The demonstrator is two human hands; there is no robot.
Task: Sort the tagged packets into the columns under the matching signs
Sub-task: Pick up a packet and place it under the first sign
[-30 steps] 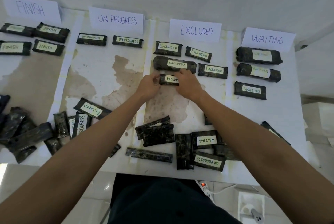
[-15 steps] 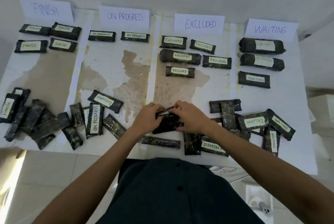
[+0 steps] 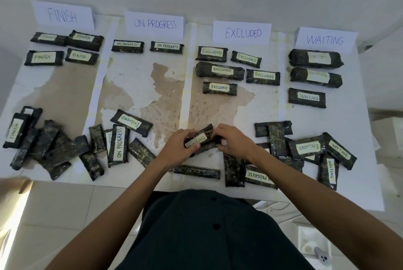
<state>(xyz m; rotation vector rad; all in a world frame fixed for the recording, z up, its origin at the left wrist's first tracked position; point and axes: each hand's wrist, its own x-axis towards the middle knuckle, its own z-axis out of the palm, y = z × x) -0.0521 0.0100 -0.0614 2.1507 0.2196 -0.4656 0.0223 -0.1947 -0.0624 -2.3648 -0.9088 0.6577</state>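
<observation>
While we hold the packet [image 3: 198,138] tagged WAITING, it sits tilted just above the near middle of the tabletop [image 3: 259,112], below the EXCLUDED sign [image 3: 242,33] and well apart from the WAITING sign [image 3: 326,39]. The left hand [image 3: 174,147] grips its near end and the right hand [image 3: 235,141] pinches its far end. The hands are close together, both clamped on this one packet.

A second packet [image 3: 205,146] appears to lie directly beneath, touching it. We cannot tell whether our fingers hold that one as well.

Likely faults from here:

- Double pick. If the lower packet comes up with the upper one, an unread tag may end in the wrong column.
- Wrong column. The EXCLUDED rows are the nearest sorted group, so a short reach would misfile the packet.
- Collision. The path to the right passes over the loose heap [image 3: 309,147]; a low carry could drag or flip those packets.
- Slip. The wrapping looks glossy, so releasing one hand early may drop the packet.
- Crowding. Setting it on the lowest WAITING packet [image 3: 307,97] rather than below it would hide that tag.
</observation>
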